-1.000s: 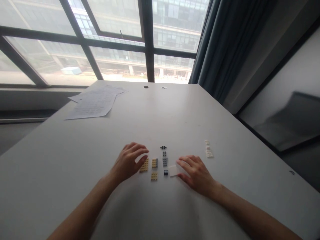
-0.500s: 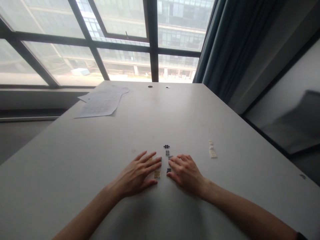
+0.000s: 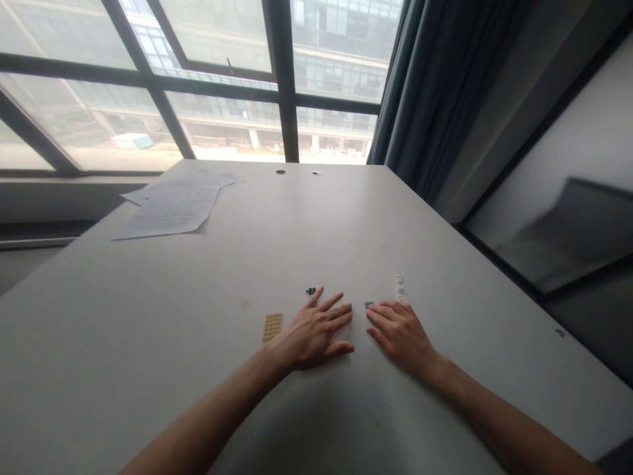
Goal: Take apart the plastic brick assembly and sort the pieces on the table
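Observation:
My left hand (image 3: 320,333) lies over the table with its fingers spread and holds nothing. A tan studded toy-brick plate (image 3: 272,326) is beside its wrist, on the left. Just beyond its fingers sits a small black brick piece (image 3: 310,291), partly covered. A sliver of grey shows at its fingertips; the rest is hidden. My right hand (image 3: 403,333) rests nearly flat, fingers stretched out, with the fingertips at a grey brick piece (image 3: 368,305). White brick pieces (image 3: 399,280) stand in a row behind that hand, their near end partly covered.
Printed papers (image 3: 173,208) lie at the far left of the white table (image 3: 316,231). Two round holes are near its back edge. Behind it are a window (image 3: 227,125) and a dark curtain (image 3: 420,86) on the right.
Both hands have moved right, the left one passing the tan plate and uncovering it. The grey piece is now by the right hand, nearer the white ones. The view has turned slightly right.

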The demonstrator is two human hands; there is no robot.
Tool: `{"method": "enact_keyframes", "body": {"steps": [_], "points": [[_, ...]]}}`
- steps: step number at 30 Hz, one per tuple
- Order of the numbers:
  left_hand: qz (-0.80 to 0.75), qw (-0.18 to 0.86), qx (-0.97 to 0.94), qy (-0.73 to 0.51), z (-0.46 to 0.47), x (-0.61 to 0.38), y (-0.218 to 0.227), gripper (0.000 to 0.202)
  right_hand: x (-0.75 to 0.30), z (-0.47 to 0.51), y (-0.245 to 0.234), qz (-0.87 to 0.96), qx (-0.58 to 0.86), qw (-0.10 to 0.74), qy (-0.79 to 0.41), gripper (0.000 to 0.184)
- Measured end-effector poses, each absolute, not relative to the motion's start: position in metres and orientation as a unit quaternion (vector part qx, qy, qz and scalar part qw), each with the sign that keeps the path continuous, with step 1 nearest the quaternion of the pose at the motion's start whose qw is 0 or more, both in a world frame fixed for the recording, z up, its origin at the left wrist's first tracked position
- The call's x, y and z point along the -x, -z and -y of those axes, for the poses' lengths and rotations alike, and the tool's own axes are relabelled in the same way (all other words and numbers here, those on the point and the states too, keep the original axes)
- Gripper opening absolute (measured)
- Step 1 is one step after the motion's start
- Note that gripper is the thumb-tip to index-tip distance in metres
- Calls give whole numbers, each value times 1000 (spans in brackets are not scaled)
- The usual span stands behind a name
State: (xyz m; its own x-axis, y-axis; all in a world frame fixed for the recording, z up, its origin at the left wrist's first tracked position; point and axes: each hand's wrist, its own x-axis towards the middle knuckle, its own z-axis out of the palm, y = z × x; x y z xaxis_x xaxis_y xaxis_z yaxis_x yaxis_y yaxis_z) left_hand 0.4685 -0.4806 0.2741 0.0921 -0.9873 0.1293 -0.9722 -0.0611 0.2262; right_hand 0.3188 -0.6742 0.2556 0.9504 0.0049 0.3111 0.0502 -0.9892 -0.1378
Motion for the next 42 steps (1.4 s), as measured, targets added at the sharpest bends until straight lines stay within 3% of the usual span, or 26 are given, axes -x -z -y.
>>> {"method": "enact_keyframes", "body": {"steps": [14, 22, 26, 31, 36, 42], "points": [[677, 144, -721, -38, 539, -444, -255, 67, -304, 700, -253, -25, 981, 46, 186, 25], [632, 187, -747, -87, 498, -466, -290, 68, -299, 704, -256, -21, 968, 66, 242, 30], [543, 211, -799, -147, 435, -496, -301, 58, -292, 700, -262, -14, 967, 54, 249, 29], [513, 211, -811, -183, 368, -506, -284, 44, -281, 705, -253, -66, 960, 37, 271, 23], [543, 218, -788, -195, 356, -497, -264, 29, -284, 707, -243, -60, 968, 26, 240, 27], [551, 214, -785, -184, 363, -495, -258, 25, -297, 698, -244, -29, 980, 28, 193, 34]]}}
